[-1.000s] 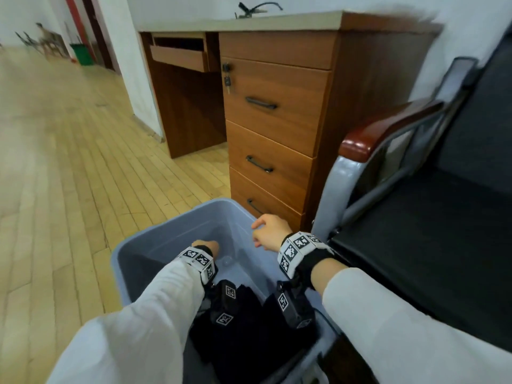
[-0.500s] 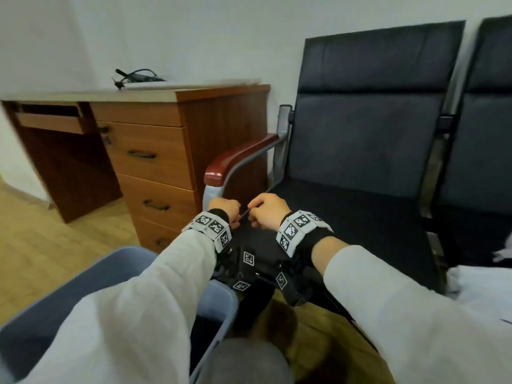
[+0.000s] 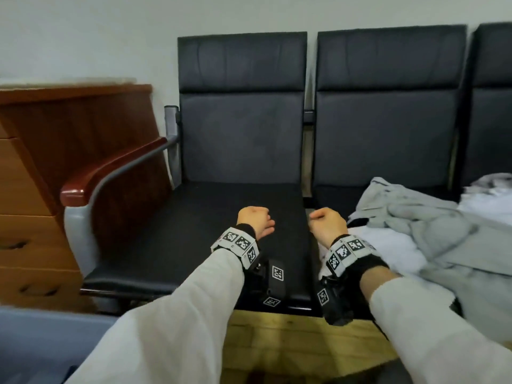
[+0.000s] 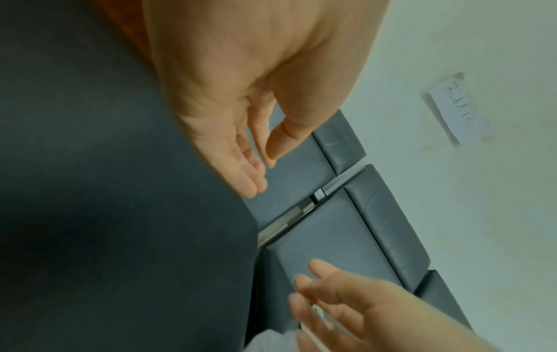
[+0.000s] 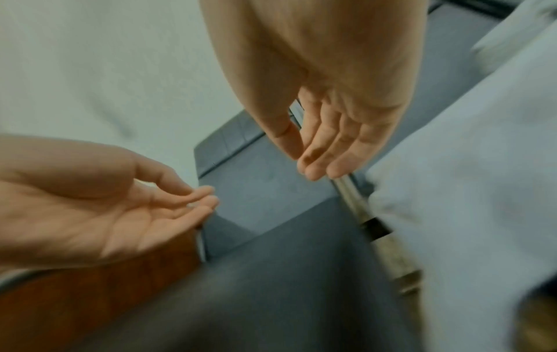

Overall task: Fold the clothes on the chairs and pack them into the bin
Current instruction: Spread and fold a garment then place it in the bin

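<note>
1. The left hand [image 3: 256, 221] and right hand [image 3: 327, 224] hover over the bare black padded chair seat [image 3: 221, 231]; each grip is loose and empty, with fingers relaxed.
2. The crumpled pale grey garment [image 3: 432, 228] lies on the next seat, at its front edge, just beside the right hand; white clothes [image 3: 487, 200] lie beyond.
3. The grey plastic bin [image 3: 41, 336] sits low on the left — only its rim shows.
4. Risk: grabbing one bunched layer could drag the pile off the seat's front edge; loose sleeves may tangle — spoiling the fold.

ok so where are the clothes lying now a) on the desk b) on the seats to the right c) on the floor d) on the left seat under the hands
b: the grey garment and white clothes lie on the seats to the right, while the left seat is bare.
</note>
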Tool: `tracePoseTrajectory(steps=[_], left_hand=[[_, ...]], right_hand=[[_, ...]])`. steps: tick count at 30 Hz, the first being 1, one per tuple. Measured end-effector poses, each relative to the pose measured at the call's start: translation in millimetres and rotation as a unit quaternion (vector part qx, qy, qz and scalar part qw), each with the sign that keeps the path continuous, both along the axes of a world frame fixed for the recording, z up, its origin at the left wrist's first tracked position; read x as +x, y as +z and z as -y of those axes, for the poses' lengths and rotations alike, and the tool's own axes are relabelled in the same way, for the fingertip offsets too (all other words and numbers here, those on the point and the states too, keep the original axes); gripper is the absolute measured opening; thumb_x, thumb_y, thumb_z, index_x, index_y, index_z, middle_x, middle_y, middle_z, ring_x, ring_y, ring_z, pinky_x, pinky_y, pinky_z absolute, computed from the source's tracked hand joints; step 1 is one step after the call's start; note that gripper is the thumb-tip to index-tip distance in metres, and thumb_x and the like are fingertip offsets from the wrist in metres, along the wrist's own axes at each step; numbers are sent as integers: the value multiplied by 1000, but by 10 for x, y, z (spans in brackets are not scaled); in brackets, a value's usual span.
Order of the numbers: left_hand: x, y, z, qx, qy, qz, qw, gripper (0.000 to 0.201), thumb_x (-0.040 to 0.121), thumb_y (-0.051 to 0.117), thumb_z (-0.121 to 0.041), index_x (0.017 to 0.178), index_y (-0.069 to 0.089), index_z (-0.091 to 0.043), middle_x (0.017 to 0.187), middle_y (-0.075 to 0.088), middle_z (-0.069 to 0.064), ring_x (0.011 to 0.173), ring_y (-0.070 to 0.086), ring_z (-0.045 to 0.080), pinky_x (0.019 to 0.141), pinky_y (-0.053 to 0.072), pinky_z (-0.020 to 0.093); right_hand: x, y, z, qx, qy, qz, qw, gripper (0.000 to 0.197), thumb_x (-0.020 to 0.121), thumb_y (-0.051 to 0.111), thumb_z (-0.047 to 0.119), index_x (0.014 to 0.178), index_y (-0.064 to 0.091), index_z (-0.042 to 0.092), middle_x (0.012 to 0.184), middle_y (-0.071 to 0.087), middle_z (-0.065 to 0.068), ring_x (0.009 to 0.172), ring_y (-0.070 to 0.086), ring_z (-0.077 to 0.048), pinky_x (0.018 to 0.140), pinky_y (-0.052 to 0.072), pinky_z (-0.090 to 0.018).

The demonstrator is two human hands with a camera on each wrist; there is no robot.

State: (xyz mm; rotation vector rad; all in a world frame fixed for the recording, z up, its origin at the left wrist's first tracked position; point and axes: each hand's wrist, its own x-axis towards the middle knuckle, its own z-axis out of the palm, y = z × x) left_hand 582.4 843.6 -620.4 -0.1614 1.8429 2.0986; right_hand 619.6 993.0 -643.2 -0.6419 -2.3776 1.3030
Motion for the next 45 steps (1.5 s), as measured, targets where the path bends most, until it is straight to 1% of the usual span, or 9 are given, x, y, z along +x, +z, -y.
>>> tracePoseTrajectory(steps=[4, 8, 13, 18, 24, 28, 34, 41, 45], left_hand=[[16, -224, -163, -6, 11, 17, 1000, 28, 98, 40, -6, 122, 52, 1, 116, 57, 19, 112, 59, 33, 80, 51, 37], [5, -235, -181, 9, 9, 34, 999, 35, 101, 29, -4, 132, 44, 6, 137, 46, 23, 131, 44, 35, 104, 39, 41], [42, -400, -213, -36, 18, 17, 999, 33, 95, 42, -1, 126, 50, 7, 126, 57, 26, 113, 60, 37, 74, 51, 35], [51, -383, -134, -9, 6, 52, 999, 25, 99, 35, -1, 111, 55, 4, 114, 58, 18, 124, 51, 36, 94, 45, 41], [68, -391, -68, -50, -7, 13, 999, 15, 94, 43, -1, 88, 55, -9, 82, 54, 7, 80, 60, 21, 71, 54, 32], [109, -366, -142, -85, -68, -44, 993, 16, 89, 54, -5, 99, 57, -17, 96, 61, 6, 80, 61, 16, 65, 53, 26], [217, -385, -296, -98, -120, -51, 987, 18, 88, 55, -7, 102, 58, -18, 100, 62, 6, 83, 61, 16, 66, 53, 26], [193, -410, -284, -80, -94, -36, 992, 20, 89, 50, 1, 105, 57, -11, 83, 58, 4, 71, 58, 15, 62, 53, 25], [167, -429, -244, -57, -85, -19, 995, 21, 90, 48, 2, 106, 55, -8, 86, 57, 8, 74, 60, 17, 61, 54, 26]], right_hand=[[174, -18, -493, 64, -69, 22, 995, 22, 85, 54, 7, 102, 67, 15, 109, 67, -9, 109, 58, -30, 89, 43, -29], [303, -28, -833, 126, -88, 93, 984, 27, 83, 58, 15, 105, 71, 21, 119, 66, -6, 114, 57, -31, 99, 44, -31], [446, 11, -1051, 123, -193, 82, 970, 49, 83, 62, 15, 129, 47, 11, 136, 40, -21, 118, 47, -39, 99, 40, -38], [595, -73, -1252, 111, -170, 117, 972, 33, 96, 48, 26, 115, 63, 3, 123, 60, -21, 113, 55, -37, 92, 42, -36], [514, 131, -1085, 67, -299, -212, 928, 35, 96, 40, 22, 104, 54, -8, 111, 57, -28, 103, 53, -39, 82, 38, -37], [417, 347, -921, 94, -263, -339, 898, 28, 97, 40, 22, 103, 50, -3, 109, 52, -17, 99, 48, -21, 84, 35, -27], [489, 95, -1131, 236, -287, 73, 926, 44, 82, 58, 22, 125, 53, 19, 139, 38, -19, 128, 31, -39, 105, 24, -48], [719, -71, -1482, 90, -346, 178, 917, 63, 86, 58, 40, 134, 38, 4, 141, 36, -27, 132, 32, -43, 108, 25, -50], [653, 175, -1357, 106, -356, -13, 928, 45, 90, 52, 36, 126, 51, 8, 129, 52, -23, 121, 45, -43, 102, 35, -50]])
